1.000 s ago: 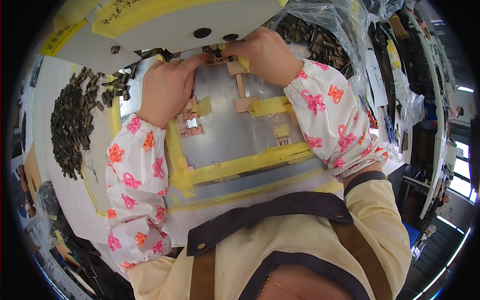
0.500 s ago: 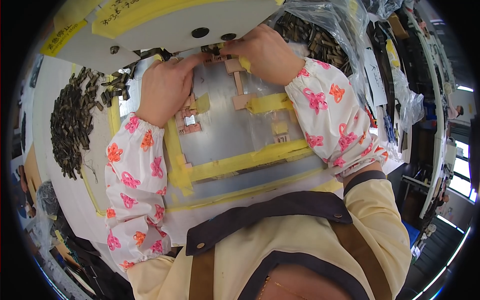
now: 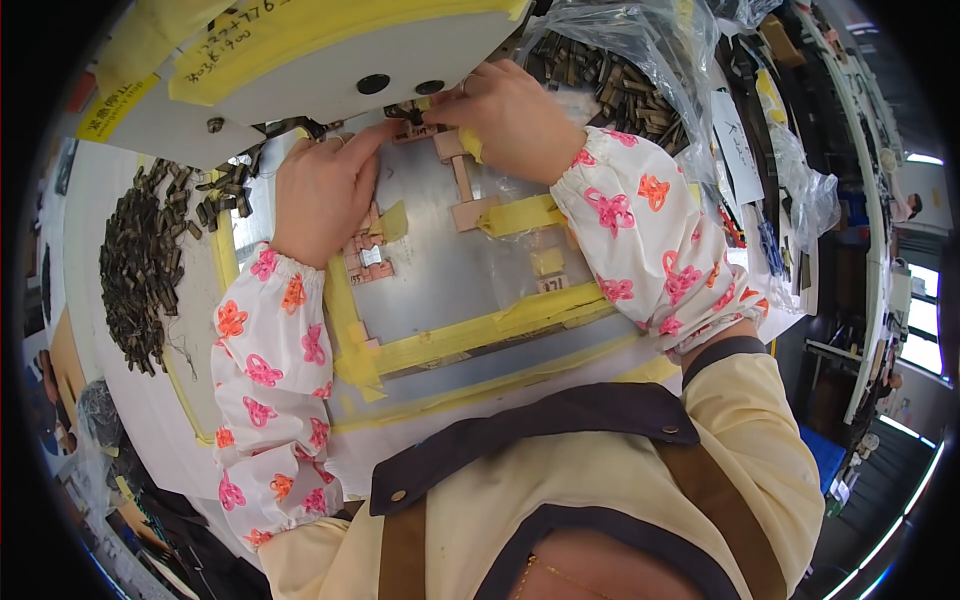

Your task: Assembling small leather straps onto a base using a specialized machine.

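My left hand point(image 3: 325, 195) reaches under the front edge of a grey machine head point(image 3: 300, 70). Its fingers are apart, and one stretches right to a pinkish block with a small dark piece point(image 3: 414, 116) on it. From the other side, my right hand point(image 3: 515, 122) meets the same spot with fingers drawn together at the dark piece; the machine head partly hides the fingertips. Below both hands lies a shiny metal plate point(image 3: 440, 270), edged with yellow tape and bearing several pinkish blocks point(image 3: 474, 213).
At the left is a heap of small dark pieces point(image 3: 140, 270), with a few strays beside the plate. A clear plastic bag point(image 3: 690, 60) at the upper right holds many similar pieces point(image 3: 640, 95). The machine head overhangs the plate's far side.
The machine head and plate appear shifted slightly left in view, and the far blocks sit a little lower. Both hands stay at the same spot, and the dark piece shows more clearly between them.
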`<state>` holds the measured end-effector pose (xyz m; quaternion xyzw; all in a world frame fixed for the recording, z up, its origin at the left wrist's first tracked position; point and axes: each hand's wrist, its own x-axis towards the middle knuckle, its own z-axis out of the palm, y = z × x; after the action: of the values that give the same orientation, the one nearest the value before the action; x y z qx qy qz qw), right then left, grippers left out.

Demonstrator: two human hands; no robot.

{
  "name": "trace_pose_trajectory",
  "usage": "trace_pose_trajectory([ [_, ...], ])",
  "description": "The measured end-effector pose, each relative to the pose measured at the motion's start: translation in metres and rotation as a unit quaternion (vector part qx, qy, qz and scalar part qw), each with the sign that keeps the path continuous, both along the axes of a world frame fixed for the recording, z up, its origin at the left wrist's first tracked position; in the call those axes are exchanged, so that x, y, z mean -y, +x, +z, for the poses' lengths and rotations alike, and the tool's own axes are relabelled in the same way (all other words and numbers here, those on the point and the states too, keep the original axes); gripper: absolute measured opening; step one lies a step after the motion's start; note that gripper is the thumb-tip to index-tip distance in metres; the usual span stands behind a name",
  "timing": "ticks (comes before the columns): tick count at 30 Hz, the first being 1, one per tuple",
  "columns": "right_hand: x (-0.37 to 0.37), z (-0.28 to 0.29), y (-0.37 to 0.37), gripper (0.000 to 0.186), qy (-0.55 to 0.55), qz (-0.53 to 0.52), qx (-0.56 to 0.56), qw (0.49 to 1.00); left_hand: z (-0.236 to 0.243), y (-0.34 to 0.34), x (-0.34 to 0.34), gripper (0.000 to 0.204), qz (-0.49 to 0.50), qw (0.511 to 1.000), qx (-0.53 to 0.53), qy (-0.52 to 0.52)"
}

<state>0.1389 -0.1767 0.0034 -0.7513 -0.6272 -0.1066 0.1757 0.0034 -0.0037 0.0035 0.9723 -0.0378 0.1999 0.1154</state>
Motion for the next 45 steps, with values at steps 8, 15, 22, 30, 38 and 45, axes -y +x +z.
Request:
trace_pose_trajectory([
  [8, 0.044, 0.027, 0.009, 0.029, -0.019, -0.063, 0.032, 0.997, -0.007, -0.020, -0.039, 0.011, 0.111, 0.988, -0.004, 0.104],
  [15, 0.065, 0.018, 0.046, 0.024, -0.103, -0.110, 0.159, 0.976, 0.011, -0.022, -0.046, 0.012, 0.193, 0.971, 0.005, 0.140],
  [22, 0.061, 0.021, 0.052, 0.015, -0.100, -0.079, 0.146, 0.981, -0.001, 0.002, 0.003, 0.015, 0.014, 0.996, 0.083, 0.003],
  [30, 0.025, 0.027, -0.001, 0.014, 0.074, -0.054, -0.218, 0.972, -0.010, 0.008, -0.002, 0.021, 0.024, 0.997, 0.071, -0.019],
  [38, 0.019, -0.005, 0.010, 0.016, 0.119, 0.028, -0.212, 0.970, -0.006, 0.004, -0.001, 0.030, 0.015, 0.999, 0.041, -0.007],
  [45, 0.016, 0.008, 0.003, 0.013, 0.042, -0.038, -0.095, 0.994, 0.001, -0.007, 0.007, 0.031, -0.005, 0.985, 0.015, -0.173],
])
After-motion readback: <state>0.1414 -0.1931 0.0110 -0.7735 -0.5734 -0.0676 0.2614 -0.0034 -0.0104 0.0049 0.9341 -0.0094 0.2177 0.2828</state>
